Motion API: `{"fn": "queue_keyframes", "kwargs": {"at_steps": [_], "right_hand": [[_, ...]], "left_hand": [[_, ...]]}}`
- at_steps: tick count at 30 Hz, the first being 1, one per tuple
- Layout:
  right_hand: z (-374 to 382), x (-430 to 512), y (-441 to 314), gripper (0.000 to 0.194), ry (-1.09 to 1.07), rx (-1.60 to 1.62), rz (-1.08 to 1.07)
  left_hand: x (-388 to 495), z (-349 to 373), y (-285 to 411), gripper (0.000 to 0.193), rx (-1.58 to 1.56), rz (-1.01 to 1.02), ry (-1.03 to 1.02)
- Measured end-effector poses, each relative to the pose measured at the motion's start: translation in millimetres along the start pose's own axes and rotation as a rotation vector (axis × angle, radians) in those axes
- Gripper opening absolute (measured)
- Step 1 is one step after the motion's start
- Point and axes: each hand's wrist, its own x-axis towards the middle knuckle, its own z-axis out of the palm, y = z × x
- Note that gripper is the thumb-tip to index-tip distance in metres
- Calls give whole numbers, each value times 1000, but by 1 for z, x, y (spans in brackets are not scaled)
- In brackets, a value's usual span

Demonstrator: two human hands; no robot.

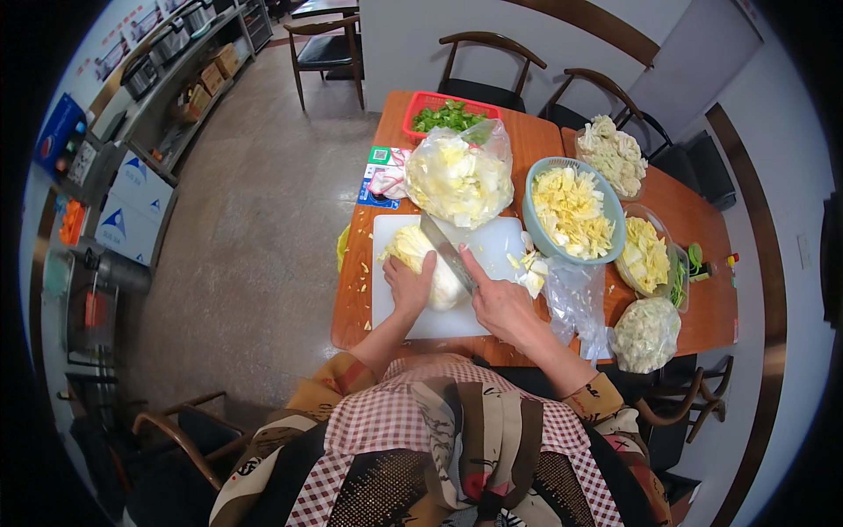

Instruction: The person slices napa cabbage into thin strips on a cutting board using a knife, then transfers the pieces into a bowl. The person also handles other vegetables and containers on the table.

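A napa cabbage (446,283) lies on a white cutting board (402,323) in front of me. My left hand (409,283) grips its left side, with the fingers spread around the leaves. In my right hand (504,303) is a kitchen knife (442,242), its blade slanting across the top of the cabbage. My right index finger stretches along the blade's back. The blade hides part of the cabbage, so I cannot tell how deep it sits. Cut cabbage pieces (532,273) lie at the board's right edge.
Beyond the board stands a plastic bag of chopped cabbage (461,174), with a red basket of green peppers (421,99) behind it. To the right are a blue colander (529,211) of cut cabbage, a bowl of cabbage (642,253), cauliflower (612,158) and a bagged cauliflower (647,334).
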Motion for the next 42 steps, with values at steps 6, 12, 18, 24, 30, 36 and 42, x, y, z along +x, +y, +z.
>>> {"fn": "queue_keyframes", "kwargs": {"at_steps": [6,12,18,24,30,36,42], "right_hand": [[-1,12,-2,78,-91,12,-29],[2,32,8,78,-165,46,-42],[8,88,0,86,-397,167,66],[-52,66,-28,91,-658,-10,47],[71,12,41,89,-304,23,104],[74,24,52,84,-193,63,7],[28,7,88,82,-172,-6,43]], "left_hand": [[-2,6,-1,100,-111,13,3],[-10,6,2,97,-174,49,-5],[-2,10,-3,97,-207,69,-33],[2,13,-20,96,-149,48,26],[-8,16,-5,90,-204,118,-40],[4,-1,-7,86,-180,130,-113],[-4,-32,-12,74,-262,-35,-105]]}}
